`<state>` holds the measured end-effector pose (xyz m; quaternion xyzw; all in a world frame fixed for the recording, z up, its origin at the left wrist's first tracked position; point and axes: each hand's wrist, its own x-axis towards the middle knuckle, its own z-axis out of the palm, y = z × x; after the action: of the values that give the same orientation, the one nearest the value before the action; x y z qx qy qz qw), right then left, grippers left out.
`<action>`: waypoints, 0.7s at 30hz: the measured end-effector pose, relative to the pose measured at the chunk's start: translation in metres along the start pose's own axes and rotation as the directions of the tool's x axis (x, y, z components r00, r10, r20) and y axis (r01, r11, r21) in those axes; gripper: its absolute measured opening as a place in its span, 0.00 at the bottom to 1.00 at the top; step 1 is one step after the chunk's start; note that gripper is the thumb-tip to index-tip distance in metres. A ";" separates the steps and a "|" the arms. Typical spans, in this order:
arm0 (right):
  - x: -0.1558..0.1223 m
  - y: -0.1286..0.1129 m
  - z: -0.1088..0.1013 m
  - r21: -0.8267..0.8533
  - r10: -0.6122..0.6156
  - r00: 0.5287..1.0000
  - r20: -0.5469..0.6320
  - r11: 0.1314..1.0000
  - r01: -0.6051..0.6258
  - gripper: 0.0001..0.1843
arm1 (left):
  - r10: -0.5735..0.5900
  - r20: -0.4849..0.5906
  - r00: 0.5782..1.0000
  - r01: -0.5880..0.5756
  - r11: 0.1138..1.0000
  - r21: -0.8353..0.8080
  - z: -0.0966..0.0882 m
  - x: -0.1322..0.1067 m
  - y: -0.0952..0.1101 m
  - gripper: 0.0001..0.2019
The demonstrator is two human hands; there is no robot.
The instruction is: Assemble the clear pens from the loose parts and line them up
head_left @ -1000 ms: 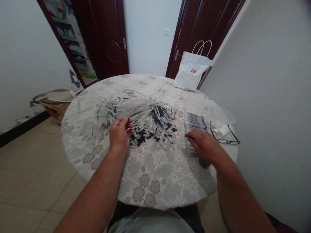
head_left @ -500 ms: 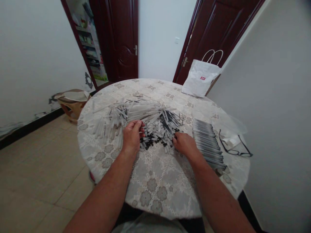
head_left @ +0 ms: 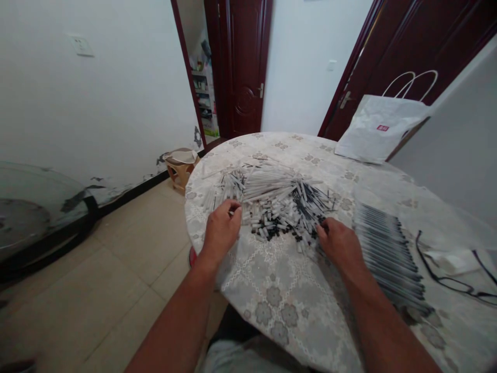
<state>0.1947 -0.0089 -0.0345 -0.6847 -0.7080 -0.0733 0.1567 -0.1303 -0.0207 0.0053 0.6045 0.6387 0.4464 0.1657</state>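
A loose heap of white pen barrels and black pen parts (head_left: 274, 199) lies in the middle of a round table (head_left: 272, 295) with a floral cloth. My left hand (head_left: 222, 229) rests at the heap's left edge, fingers curled in a pinch on pen pieces too small to name. My right hand (head_left: 338, 242) sits at the heap's right edge, knuckles up, fingers curled into the pile and hidden. A neat row of assembled pens (head_left: 388, 256) lies to the right of that hand.
Black-framed glasses (head_left: 450, 272) and a clear plastic bag (head_left: 423, 207) lie at the table's right. A white paper bag (head_left: 382, 133) leans at the back against the wall. A small stool (head_left: 180, 166) stands on the tiled floor, left. Dark doors stand behind.
My right hand left the row of assembled pens and moved left into the heap. The left hand stayed at the heap's left edge. The view swung left.
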 end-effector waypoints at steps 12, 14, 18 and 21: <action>-0.002 0.000 -0.015 0.195 -0.036 0.924 -0.380 0.974 0.118 0.09 | 0.020 0.173 0.985 -0.122 0.787 0.604 0.009 -0.042 -0.026 0.11; -0.002 -0.002 -0.016 0.215 -0.037 0.918 -0.394 0.968 0.131 0.08 | -0.006 0.171 0.985 -0.110 0.741 0.662 0.014 -0.044 -0.022 0.12; -0.003 -0.006 -0.017 0.228 -0.045 0.921 -0.386 0.963 0.143 0.07 | -0.057 0.168 0.984 -0.084 0.684 0.724 0.020 -0.041 -0.017 0.15; -0.003 -0.008 -0.017 0.232 -0.063 0.924 -0.377 0.960 0.160 0.08 | -0.098 0.186 0.978 -0.074 0.666 0.742 0.021 -0.037 -0.013 0.17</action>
<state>0.1888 -0.0180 -0.0183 -0.5911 -0.7078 -0.1156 0.3690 -0.1152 -0.0455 -0.0284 0.6585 0.7479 0.0792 -0.0264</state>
